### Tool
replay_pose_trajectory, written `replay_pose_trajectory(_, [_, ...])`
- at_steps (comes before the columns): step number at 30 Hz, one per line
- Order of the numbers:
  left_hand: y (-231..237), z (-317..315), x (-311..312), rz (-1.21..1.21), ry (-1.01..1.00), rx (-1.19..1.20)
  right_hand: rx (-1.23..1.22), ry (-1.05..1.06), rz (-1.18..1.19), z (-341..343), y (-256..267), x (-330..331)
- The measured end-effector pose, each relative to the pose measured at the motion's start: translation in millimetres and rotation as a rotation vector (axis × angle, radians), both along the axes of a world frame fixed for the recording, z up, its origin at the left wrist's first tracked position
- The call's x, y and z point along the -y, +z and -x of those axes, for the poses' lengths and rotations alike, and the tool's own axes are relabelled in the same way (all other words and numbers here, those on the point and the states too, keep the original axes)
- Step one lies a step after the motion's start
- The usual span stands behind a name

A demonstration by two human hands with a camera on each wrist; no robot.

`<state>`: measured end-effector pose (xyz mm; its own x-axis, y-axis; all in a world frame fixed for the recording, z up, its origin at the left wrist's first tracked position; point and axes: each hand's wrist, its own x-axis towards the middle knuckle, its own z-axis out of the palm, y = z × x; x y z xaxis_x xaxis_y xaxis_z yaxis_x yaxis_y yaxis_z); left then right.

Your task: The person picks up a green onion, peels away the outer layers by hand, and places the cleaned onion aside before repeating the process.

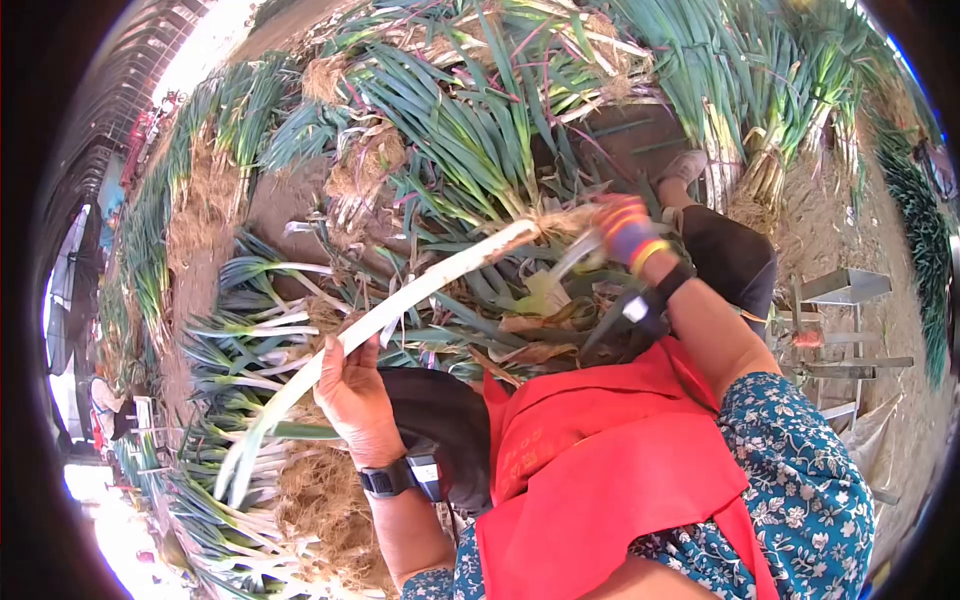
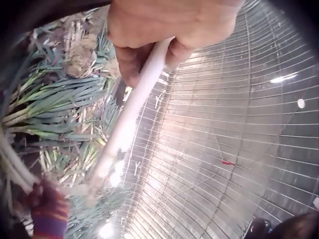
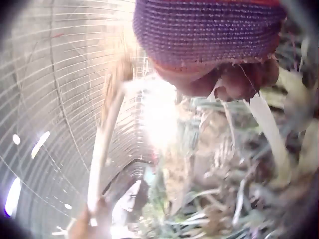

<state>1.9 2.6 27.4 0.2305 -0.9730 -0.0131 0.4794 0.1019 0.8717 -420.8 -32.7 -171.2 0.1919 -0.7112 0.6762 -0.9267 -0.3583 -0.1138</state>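
A long white leek slants across the head view, its root end at the upper right. My bare left hand grips its shaft between thumb and fingers; in the left wrist view, the fingers pinch the pale stalk. Just past the root end is my right hand, in a striped purple and orange glove, blurred. In the right wrist view, the gloved hand has curled bare fingertips pinching pale peeled leaf strips, apart from the leek.
Leek bundles lie ahead, with more upright at the upper right. Whitish leeks with roots are stacked at the left. Loose leaves cover the ground before the red apron. A metal stand is at the right.
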Motion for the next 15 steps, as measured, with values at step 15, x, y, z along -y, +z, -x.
replay_pose_trajectory(15, [8.6,6.5,8.9,-0.091,0.155,0.093,0.003,0.185,0.040,-123.5,201.6,-58.8])
